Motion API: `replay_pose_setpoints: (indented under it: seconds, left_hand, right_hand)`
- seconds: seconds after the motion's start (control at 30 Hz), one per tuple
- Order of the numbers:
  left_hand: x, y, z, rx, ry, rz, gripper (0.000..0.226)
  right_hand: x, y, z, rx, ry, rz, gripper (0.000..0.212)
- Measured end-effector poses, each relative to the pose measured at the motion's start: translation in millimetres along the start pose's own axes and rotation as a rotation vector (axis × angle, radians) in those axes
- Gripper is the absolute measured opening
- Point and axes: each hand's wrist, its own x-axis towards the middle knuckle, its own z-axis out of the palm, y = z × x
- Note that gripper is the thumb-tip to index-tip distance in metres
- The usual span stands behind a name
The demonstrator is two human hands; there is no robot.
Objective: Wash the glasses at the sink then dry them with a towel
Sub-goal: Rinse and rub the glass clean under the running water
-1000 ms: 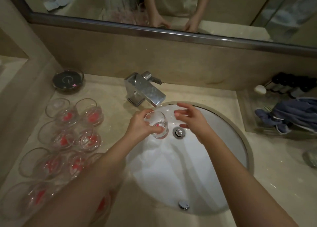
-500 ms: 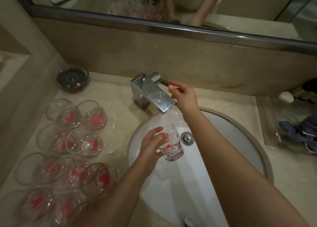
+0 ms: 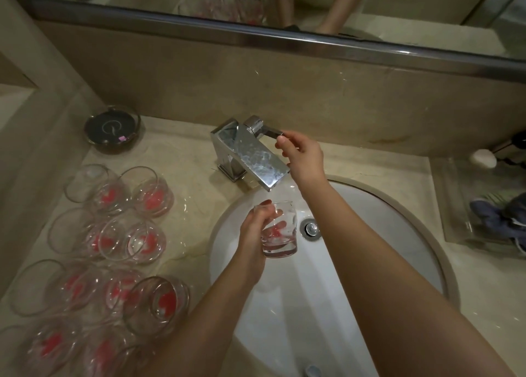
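My left hand (image 3: 256,228) grips a clear glass (image 3: 281,234) with a red mark, held upright over the white sink (image 3: 370,234) just below the spout of the chrome faucet (image 3: 250,154). My right hand (image 3: 301,154) reaches past the spout, and its fingertips pinch the faucet's lever handle (image 3: 270,131). Several more clear glasses with red marks (image 3: 113,248) stand on the counter to the left of the sink. A blue-grey towel (image 3: 501,217) lies in a clear tray at the right edge.
A dark round dish (image 3: 112,129) sits at the back left of the beige counter. A white object and dark bottles (image 3: 484,157) stand at the back right. The drain (image 3: 310,228) shows beside the glass. A mirror (image 3: 256,3) runs above the backsplash.
My right hand went from above the sink up to the faucet handle and stays there. The left hand drew the glass slightly down and away from the spout.
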Motion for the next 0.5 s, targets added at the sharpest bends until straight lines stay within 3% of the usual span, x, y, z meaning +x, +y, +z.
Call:
replay_pose_setpoints:
  seconds: [0.3, 0.43, 0.5]
  left_hand:
    - [3.9, 1.9, 1.4, 0.045, 0.003, 0.034, 0.053]
    - [4.3, 6.2, 4.0, 0.07, -0.011, 0.042, 0.069]
    - [3.5, 8.5, 4.7, 0.088, -0.017, 0.055, 0.066]
  right_hand:
    - [5.5, 0.1, -1.5, -0.068, -0.008, -0.039, 0.022]
    - [5.6, -1.3, -1.4, -0.071, -0.001, -0.041, 0.022]
    - [6.8, -1.9, -2.1, -0.075, -0.005, -0.043, 0.022]
